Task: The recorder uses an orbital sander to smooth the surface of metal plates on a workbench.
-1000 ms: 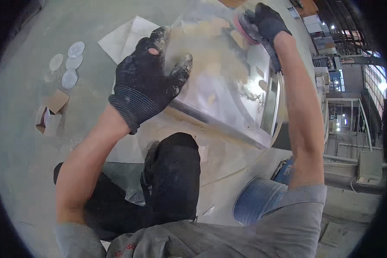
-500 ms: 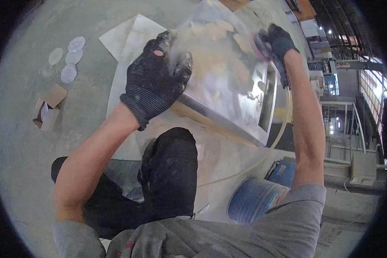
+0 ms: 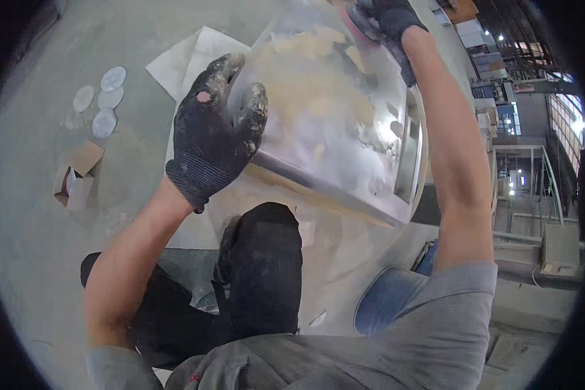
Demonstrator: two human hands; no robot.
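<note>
A metal box-shaped panel (image 3: 351, 153) lies before me, its shiny top smeared with tan filler and whitish dust. At its far right edge my right hand (image 3: 393, 25), in a black glove, is closed around a round sander (image 3: 364, 25) with a pinkish pad rim. My left hand (image 3: 214, 120), in a dusty black glove with a hole on its back, is at the panel's left edge. Its thumb stands apart from the fingers, and nothing shows in its grasp. Whether that palm touches the metal is hidden.
Several pale sanding discs (image 3: 110, 99) lie on the floor at left, near an opened small carton (image 3: 75, 185). White sheeting (image 3: 192, 58) lies under the panel. A blue drum (image 3: 383, 299) stands by my right elbow. A pale hose (image 3: 425, 153) curves past the panel's right side.
My right hand has moved the sander away from me and left, to the panel's far edge. My left hand has shifted slightly left and its thumb stands farther from the fingers.
</note>
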